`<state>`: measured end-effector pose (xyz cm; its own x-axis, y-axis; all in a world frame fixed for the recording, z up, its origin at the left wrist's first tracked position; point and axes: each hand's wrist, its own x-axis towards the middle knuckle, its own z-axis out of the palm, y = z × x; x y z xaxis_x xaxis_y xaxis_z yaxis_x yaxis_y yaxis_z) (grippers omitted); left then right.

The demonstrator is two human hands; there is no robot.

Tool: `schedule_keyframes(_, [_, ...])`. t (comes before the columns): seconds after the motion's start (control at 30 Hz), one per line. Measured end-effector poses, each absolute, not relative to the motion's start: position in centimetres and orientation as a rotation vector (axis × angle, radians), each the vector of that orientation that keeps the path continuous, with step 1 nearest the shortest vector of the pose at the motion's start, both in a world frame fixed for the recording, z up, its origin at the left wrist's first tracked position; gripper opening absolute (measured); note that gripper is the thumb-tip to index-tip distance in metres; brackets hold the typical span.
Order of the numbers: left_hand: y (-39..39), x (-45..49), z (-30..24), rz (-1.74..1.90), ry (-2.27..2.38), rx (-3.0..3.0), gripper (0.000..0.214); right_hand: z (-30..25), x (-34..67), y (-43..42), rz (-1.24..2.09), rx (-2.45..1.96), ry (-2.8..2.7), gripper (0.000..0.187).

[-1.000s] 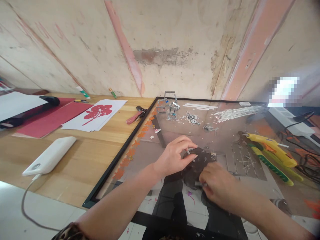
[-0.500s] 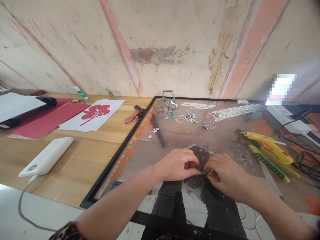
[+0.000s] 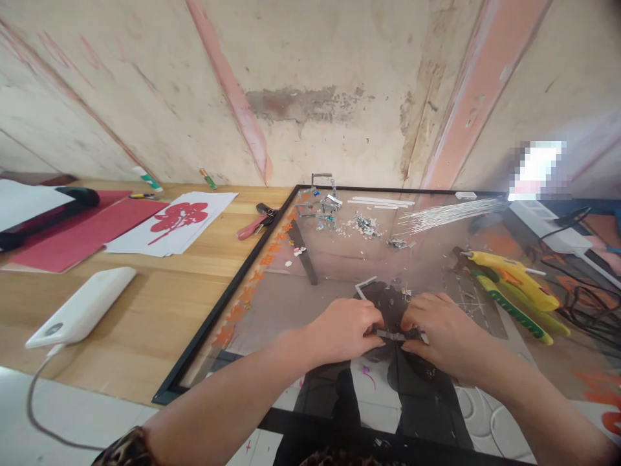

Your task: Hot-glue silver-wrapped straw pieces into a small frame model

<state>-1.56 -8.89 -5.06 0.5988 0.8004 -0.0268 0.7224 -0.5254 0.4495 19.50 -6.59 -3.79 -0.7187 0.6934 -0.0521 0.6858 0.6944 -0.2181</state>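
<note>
- My left grip (image 3: 347, 327) pinches the left end of a short grey strip (image 3: 392, 335), thumb and fingertips pressed together on it.
- My right grip (image 3: 444, 327) pinches its other end, so the strip lies level between my hands, just over the glass sheet (image 3: 334, 272).
- An L-shaped grey piece (image 3: 359, 290) lies just beyond the strip and a little to its left.
- Far left of the strip, a white slab-like device (image 3: 90, 301) bears a dark oval mark, too small for me to read; a cable runs from its near end.
- Beyond the strip are crumpled silvery scraps (image 3: 367, 226), slim white sticks (image 3: 381, 202) and an openwork grey frame (image 3: 320, 206) of thin bars.
- Beyond it to the right, fine, straight, pale wires (image 3: 451, 215) fan out in a bundle.
- Right of the strip, a smooth yellow glue gun (image 3: 514, 275) rests beside a tool with ridged green-and-yellow handles (image 3: 515, 312).
- Beyond the strip to the left, white paper (image 3: 216, 217) carrying a red flower shape lies on the wood-grained bench (image 3: 174, 291), outside the glass's black border (image 3: 228, 288).
</note>
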Motion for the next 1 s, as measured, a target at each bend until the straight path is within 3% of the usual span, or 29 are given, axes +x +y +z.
schedule_keyframes(0.17, [-8.9,-1.4,-5.4,0.280,1.188,2.421,0.013,-4.0,19.2,-7.0,0.320,-1.162,-2.888,0.001])
schedule_keyframes(0.73, [-9.2,-1.2,-4.9,0.251,1.248,2.378,0.016,-4.0,18.9,-7.4,0.326,-1.180,-2.862,0.004])
schedule_keyframes(1.0, [-9.3,-1.2,-5.5,0.284,1.220,2.419,0.012,-1.4,24.3,-4.8,0.314,-1.379,-2.520,0.019])
